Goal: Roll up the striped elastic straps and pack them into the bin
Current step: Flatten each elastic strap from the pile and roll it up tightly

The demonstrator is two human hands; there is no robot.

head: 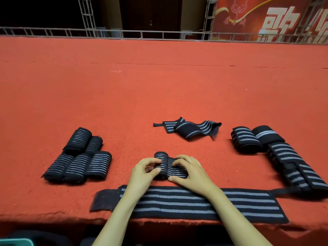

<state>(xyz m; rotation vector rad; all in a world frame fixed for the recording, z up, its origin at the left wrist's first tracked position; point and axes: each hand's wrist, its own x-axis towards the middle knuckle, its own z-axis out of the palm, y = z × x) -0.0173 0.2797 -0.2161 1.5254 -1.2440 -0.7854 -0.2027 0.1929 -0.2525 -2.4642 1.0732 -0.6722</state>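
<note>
Lower centre of the frame: my left hand and right hand curl their fingers around 1 partly rolled striped strap on the red carpet. If either grip slackens, I judge the elastic could spring loose.

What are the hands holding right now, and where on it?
Both grip the striped strap roll: left hand at its left end, right hand at its right end.
</note>
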